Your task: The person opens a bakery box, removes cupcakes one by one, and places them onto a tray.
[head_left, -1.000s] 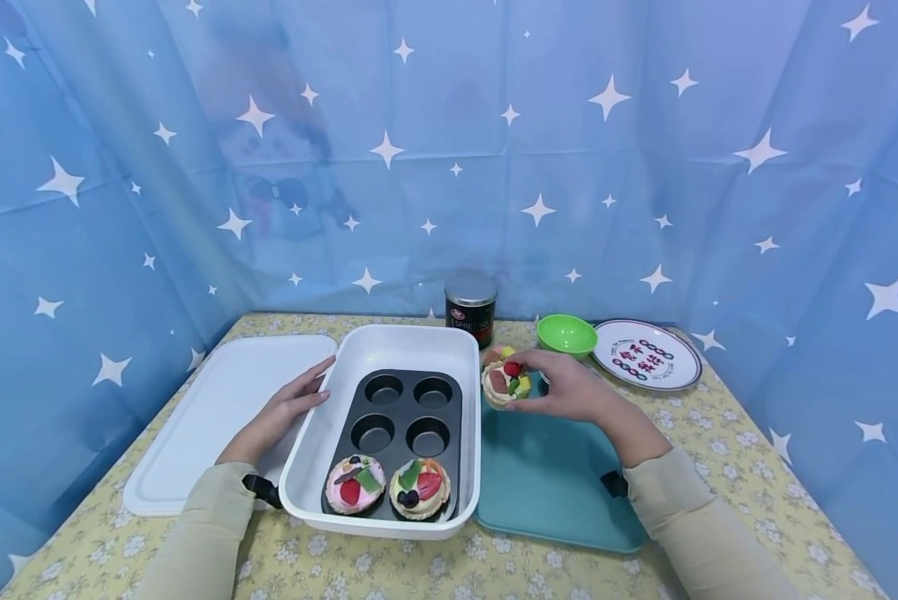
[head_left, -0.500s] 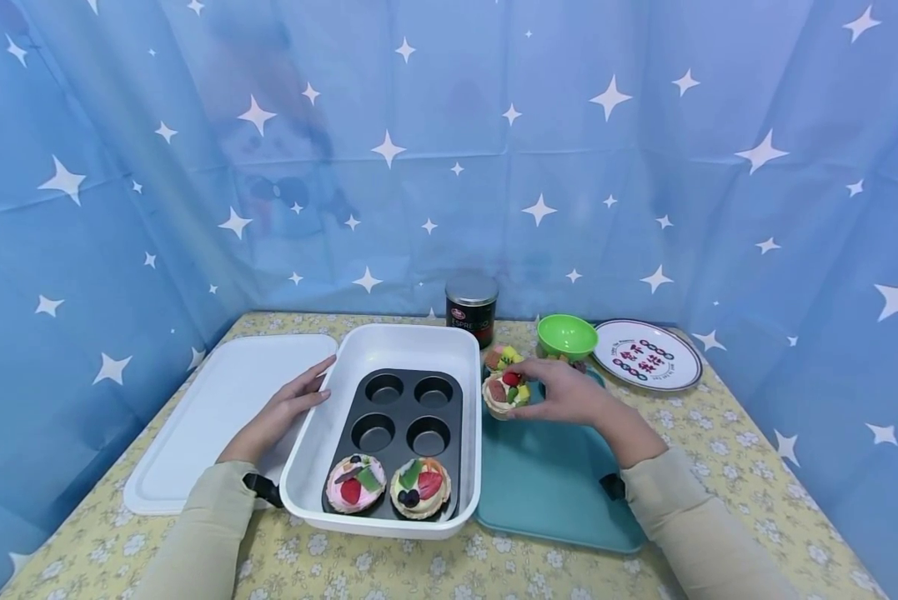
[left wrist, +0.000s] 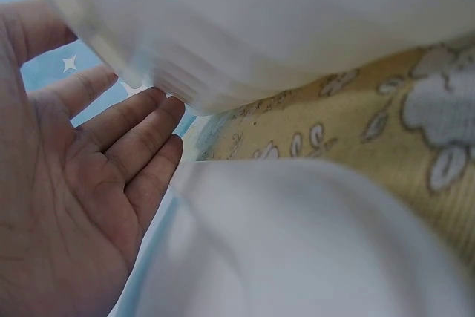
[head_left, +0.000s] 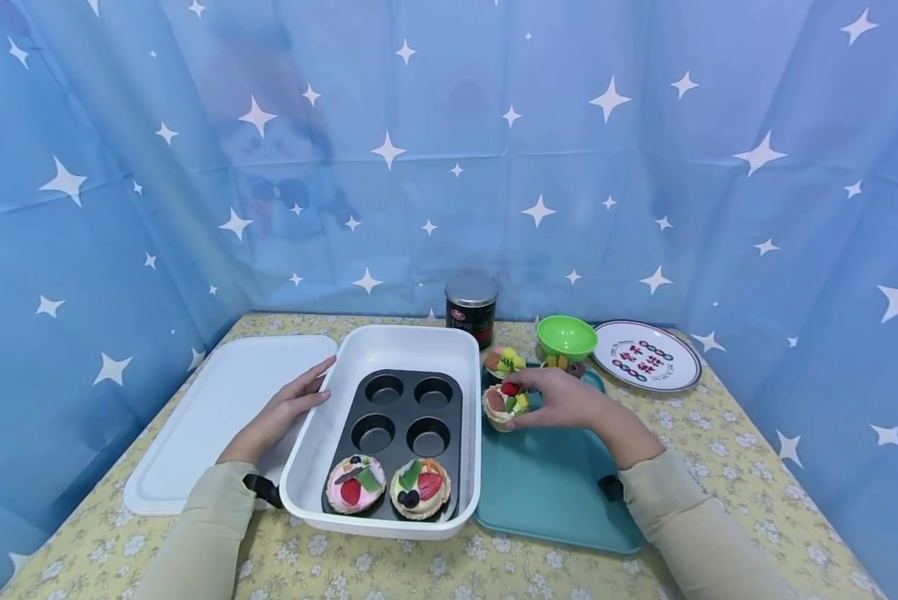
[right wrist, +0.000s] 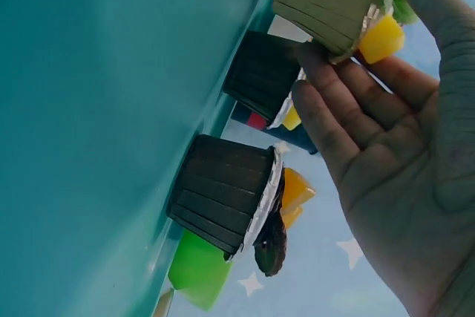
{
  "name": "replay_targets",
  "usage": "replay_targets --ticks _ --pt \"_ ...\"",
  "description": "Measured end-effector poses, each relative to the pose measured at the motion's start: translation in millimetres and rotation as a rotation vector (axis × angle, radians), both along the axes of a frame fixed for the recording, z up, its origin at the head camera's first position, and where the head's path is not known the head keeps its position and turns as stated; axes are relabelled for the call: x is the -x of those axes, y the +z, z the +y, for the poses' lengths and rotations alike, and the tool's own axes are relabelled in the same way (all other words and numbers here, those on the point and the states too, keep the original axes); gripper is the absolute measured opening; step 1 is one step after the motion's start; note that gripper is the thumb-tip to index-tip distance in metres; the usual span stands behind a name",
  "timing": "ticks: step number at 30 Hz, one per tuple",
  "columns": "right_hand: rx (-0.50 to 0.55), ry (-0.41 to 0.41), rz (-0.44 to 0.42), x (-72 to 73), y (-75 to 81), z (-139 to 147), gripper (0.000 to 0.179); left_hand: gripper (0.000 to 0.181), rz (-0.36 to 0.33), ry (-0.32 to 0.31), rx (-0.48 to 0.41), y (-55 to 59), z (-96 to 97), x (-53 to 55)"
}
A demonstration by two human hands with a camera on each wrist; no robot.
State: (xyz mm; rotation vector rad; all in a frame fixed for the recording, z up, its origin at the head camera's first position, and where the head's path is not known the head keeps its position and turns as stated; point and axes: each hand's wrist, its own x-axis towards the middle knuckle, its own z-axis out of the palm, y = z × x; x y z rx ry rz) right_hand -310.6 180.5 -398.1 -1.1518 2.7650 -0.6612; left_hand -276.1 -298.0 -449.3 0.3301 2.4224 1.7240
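Observation:
My right hand (head_left: 564, 402) pinches a fruit tart (head_left: 498, 410) between thumb and fingers, over the far left part of a teal tray (head_left: 561, 492). The right wrist view shows its gold-coloured case beside two cupcakes in black cases (right wrist: 221, 192). My left hand (head_left: 283, 410) touches the left wall of a white rectangular container (head_left: 309, 467), its fingers fairly straight along the outside. Inside that container lies a dark muffin tin (head_left: 401, 442). Its two nearest cups hold a pink-cream tart (head_left: 354, 483) and a yellow-cream tart (head_left: 419, 490); the other cups are bare.
Left of the container lies a flat white lid (head_left: 216, 425). Behind the tray stand a black espresso can (head_left: 470, 310), a green bowl (head_left: 566, 337) and a white plate with red characters (head_left: 647, 357). A flowered cloth (head_left: 741, 492) covers the table, with blue starry curtains around.
My right hand has brought the fruit tart slightly nearer and lower, uncovering more of the cupcakes behind it. The left hand and the container stay where they were.

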Motion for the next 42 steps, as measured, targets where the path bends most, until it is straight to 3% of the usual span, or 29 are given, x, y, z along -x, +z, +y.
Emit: replay_targets --ticks 14,21,31,42 --pt "-0.016 0.035 -0.005 1.2 -1.9 0.8 0.056 0.063 0.007 -0.015 -0.002 1.0 0.4 -0.5" --pt "-0.025 0.012 -0.035 1.4 -2.9 1.1 0.057 0.063 0.016 -0.022 0.001 1.8 0.8 -1.2" --pt "-0.048 -0.003 -0.075 0.6 -4.0 2.7 0.071 0.063 -0.005 -0.004 0.002 0.9 0.4 -0.5" --pt "-0.06 0.001 -0.077 0.6 -3.7 3.2 0.072 0.063 -0.005 -0.002 -0.001 0.0 0.0 -0.8"
